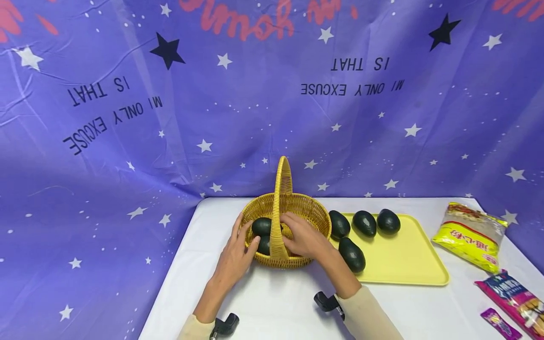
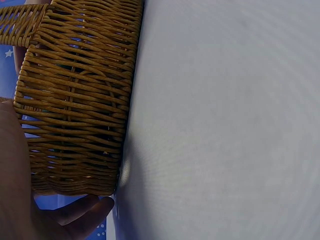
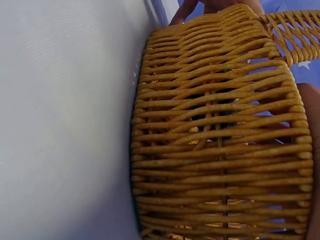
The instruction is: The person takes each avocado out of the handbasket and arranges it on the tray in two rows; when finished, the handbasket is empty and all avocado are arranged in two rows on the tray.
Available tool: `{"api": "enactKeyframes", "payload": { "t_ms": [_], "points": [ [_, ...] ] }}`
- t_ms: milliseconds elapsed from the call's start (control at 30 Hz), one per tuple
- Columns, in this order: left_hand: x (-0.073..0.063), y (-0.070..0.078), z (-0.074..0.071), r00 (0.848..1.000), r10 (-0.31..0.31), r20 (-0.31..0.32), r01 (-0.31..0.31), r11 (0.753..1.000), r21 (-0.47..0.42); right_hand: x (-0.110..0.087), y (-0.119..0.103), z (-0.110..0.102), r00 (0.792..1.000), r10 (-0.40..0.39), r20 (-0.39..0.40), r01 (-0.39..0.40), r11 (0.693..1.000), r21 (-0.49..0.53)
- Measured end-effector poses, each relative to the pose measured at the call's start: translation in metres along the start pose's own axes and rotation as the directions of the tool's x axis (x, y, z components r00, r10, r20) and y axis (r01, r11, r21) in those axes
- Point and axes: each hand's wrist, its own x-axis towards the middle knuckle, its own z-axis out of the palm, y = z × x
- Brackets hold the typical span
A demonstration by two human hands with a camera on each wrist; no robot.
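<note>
Avocados (image 1: 261, 227) lie in and right of the wicker basket (image 1: 284, 263); the left hand (image 1: 234, 255) spreads at its left rim, the right hand (image 1: 305, 237) reaches inside, grip unclear; gentle handling should prevent bruising.

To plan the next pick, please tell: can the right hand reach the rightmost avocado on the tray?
Probably yes: the right hand must first leave the basket, but nothing covers the rightmost avocado.
</note>
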Motion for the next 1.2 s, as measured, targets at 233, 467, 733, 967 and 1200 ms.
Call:
{"api": "enactKeyframes", "payload": {
  "t_ms": [233,467,733,967,1200],
  "points": [
    [-0.001,0.001,0.001,1.000,0.003,-0.003,-0.003,1.000,0.009,0.007,-0.001,0.006,1.000,0.006,0.014,-0.007,0.999,0.040],
    [0.000,0.002,0.001,1.000,-0.008,-0.004,0.008,1.000,0.015,0.015,-0.005,0.012,0.999,0.016,0.045,-0.020,0.996,0.091],
    [0.000,0.002,-0.001,1.000,-0.008,-0.010,0.008,1.000,0.026,0.022,-0.005,0.017,0.993,0.062,0.103,-0.072,0.994,0.088],
    [0.000,0.001,-0.001,1.000,-0.001,-0.017,0.002,1.000,0.028,0.024,-0.004,0.018,0.991,0.077,0.106,-0.086,0.993,0.080],
    [0.001,0.001,0.000,1.000,-0.001,-0.017,0.001,1.000,0.026,0.028,-0.001,0.019,0.991,0.091,0.096,-0.099,0.992,0.076]
  ]
}}
